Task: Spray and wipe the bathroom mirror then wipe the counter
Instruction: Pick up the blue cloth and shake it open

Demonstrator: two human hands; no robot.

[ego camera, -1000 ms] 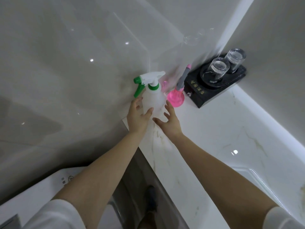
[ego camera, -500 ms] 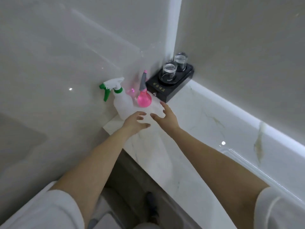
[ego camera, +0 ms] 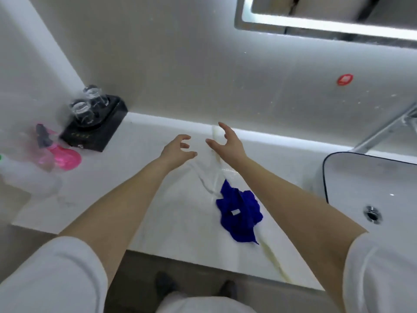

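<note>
A crumpled blue cloth (ego camera: pixel 239 216) lies on the white marble counter (ego camera: pixel 176 211), under my right forearm. My left hand (ego camera: pixel 178 149) and my right hand (ego camera: pixel 225 143) hover side by side above the counter near the back wall, fingers spread and curled, both empty. The white spray bottle (ego camera: pixel 24 175) stands blurred at the counter's far left end. The lit edge of the mirror (ego camera: pixel 327 21) shows at the top right.
A pink spray bottle (ego camera: pixel 61 157) stands beside the white one. Behind it a black tray (ego camera: pixel 94 132) carries two upturned glasses. A white basin (ego camera: pixel 372 195) with a chrome tap (ego camera: pixel 383 132) sits at the right. A red sticker (ego camera: pixel 344 79) is on the wall.
My view has swung right from the counter's left corner toward the basin. Both hands came away from the white spray bottle and now hover over the middle of the counter.
</note>
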